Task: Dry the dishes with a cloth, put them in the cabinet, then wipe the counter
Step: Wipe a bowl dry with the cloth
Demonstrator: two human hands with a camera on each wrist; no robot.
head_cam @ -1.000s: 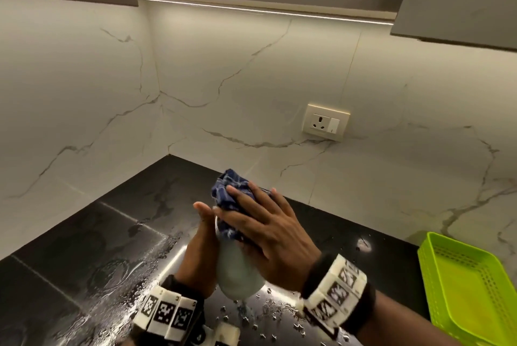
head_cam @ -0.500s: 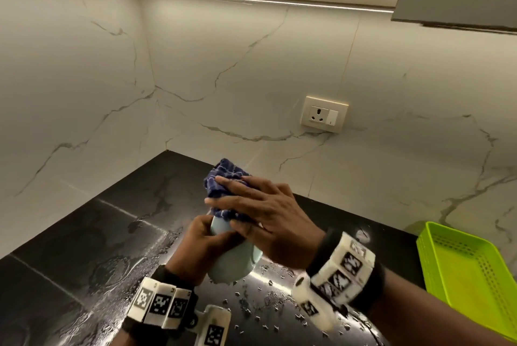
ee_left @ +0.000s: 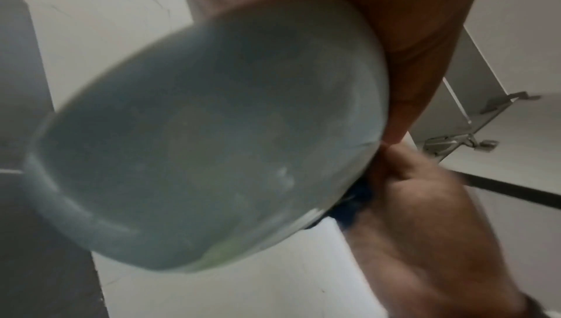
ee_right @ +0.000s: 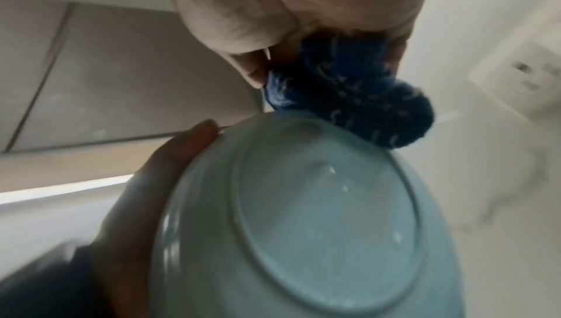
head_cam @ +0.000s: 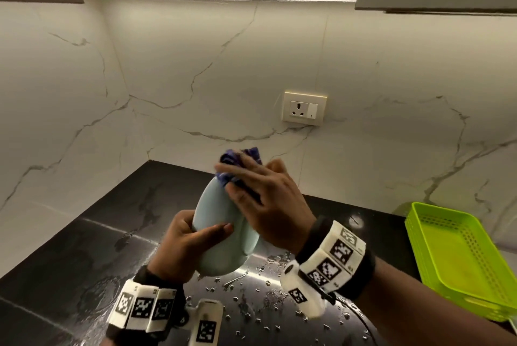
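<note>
Pale blue and glazed, the bowl sits tilted on edge at the lower centre of the head frame, held above the wet black counter. Your left hand grasps it from below, thumb across the outer wall and fingers wrapped behind. Your right hand clutches a bunched dark blue cloth and presses it against the bowl's upper rim; the right wrist view shows the cloth touching the edge beside the bowl's foot ring. Water droplets speckle the counter beneath. At the right edge lies a lime green perforated tray. A socket with a switch sits on the marble wall at centre. No brand or readable writing shows; the wristbands carry only black-and-white square codes.
</note>
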